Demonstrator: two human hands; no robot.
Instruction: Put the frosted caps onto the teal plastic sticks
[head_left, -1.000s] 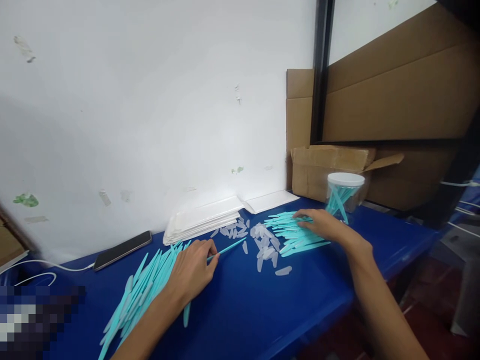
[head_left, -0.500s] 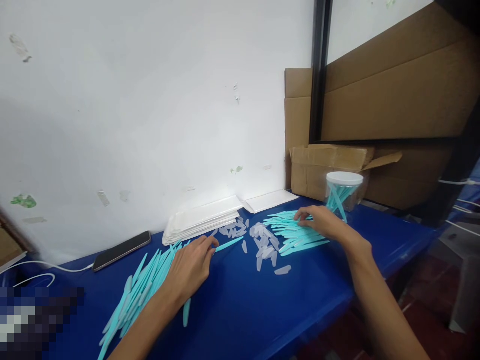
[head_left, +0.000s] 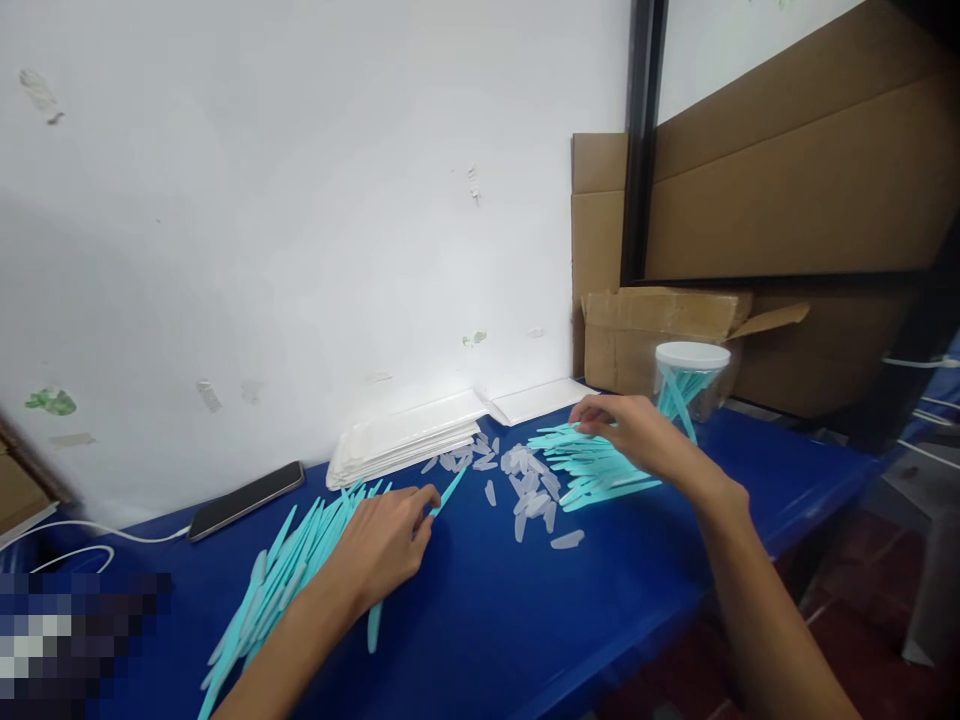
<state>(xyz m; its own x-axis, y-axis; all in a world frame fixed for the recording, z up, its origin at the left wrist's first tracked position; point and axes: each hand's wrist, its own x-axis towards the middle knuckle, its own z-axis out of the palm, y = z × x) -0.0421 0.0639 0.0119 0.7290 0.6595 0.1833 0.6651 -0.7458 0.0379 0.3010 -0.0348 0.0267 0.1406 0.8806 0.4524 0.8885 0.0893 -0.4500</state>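
My left hand (head_left: 391,535) pinches a slim turquoise eyebrow razor (head_left: 451,490), whose tip points up and away over the table. Under and beside that forearm lies a loose pile of the same razors (head_left: 289,575), some with clear covers. My right hand (head_left: 637,428) is above the far edge of a second, neater razor pile (head_left: 592,465). Its fingers are curled and close together; what they hold, if anything, cannot be made out. Between the hands are scattered small translucent blade caps (head_left: 531,485), with a single cap (head_left: 567,540) nearer me.
White paper sleeves (head_left: 409,435) are stacked against the wall. A white-lidded clear jar (head_left: 691,375) of turquoise razors stands at right before a cardboard box (head_left: 652,330). A phone (head_left: 246,500) with a white cable lies at left on the blue table (head_left: 480,640).
The razor in my left hand has swung to point more steeply upward. My right hand has shifted slightly up and left, its fingertips now at the pile's far edge.
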